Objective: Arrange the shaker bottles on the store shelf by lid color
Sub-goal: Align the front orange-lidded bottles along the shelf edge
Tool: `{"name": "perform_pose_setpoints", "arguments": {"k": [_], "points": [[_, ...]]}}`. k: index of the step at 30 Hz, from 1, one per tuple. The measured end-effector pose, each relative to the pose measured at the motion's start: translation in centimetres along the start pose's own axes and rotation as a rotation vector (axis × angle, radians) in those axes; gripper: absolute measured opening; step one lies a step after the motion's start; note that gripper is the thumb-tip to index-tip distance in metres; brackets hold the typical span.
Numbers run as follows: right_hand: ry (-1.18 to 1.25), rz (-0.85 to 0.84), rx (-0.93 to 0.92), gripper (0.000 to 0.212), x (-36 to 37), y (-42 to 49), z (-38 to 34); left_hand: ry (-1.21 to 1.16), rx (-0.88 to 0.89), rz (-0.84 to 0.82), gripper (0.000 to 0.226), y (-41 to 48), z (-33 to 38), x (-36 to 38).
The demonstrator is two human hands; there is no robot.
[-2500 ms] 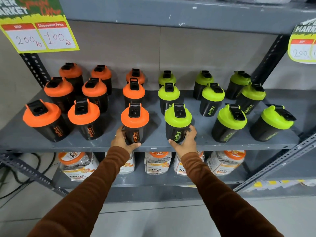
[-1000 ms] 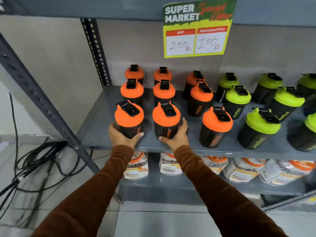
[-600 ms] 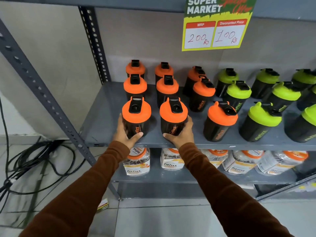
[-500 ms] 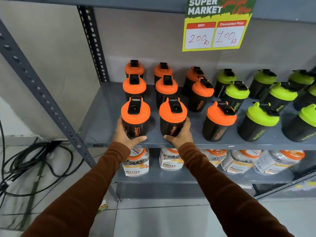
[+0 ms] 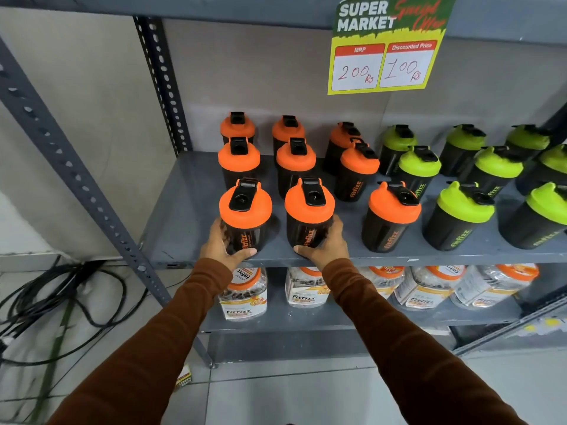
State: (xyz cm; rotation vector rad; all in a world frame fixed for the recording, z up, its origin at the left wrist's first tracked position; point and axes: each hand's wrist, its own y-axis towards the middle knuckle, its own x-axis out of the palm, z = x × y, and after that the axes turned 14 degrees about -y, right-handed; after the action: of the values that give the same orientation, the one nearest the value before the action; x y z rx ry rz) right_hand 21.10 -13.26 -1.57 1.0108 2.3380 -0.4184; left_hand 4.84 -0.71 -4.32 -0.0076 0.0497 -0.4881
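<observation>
Left hand (image 5: 219,245) wrapped around the front-left orange-lidded shaker bottle (image 5: 244,216); right hand (image 5: 326,245) wrapped around the neighbouring orange-lidded shaker (image 5: 309,214). Both upright near the grey shelf's (image 5: 184,216) front edge, seemingly resting on it. Green-lidded shakers (image 5: 460,213) grouped rightward.

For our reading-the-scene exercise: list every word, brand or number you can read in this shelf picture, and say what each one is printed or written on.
"SUPER MARKET": price sign.
"MRP", "200 Rs": its left box.
"Discounted Price", "100 Rs": its right box.
Red script at the sign's top right: too blurred to be sure.
"fitfizz": shaker bottle in left hand, and its neighbours.
"Fitfizz": jars on the lower shelf; their small print is unreadable.
</observation>
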Motion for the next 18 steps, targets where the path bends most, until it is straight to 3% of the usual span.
{"name": "perform_pose_setpoints", "arguments": {"k": [18], "points": [[-0.045, -0.019, -0.008, 0.081, -0.21, -0.23, 0.53, -0.029, 0.010, 0.008, 0.087, -0.15, 0.09, 0.01]]}}
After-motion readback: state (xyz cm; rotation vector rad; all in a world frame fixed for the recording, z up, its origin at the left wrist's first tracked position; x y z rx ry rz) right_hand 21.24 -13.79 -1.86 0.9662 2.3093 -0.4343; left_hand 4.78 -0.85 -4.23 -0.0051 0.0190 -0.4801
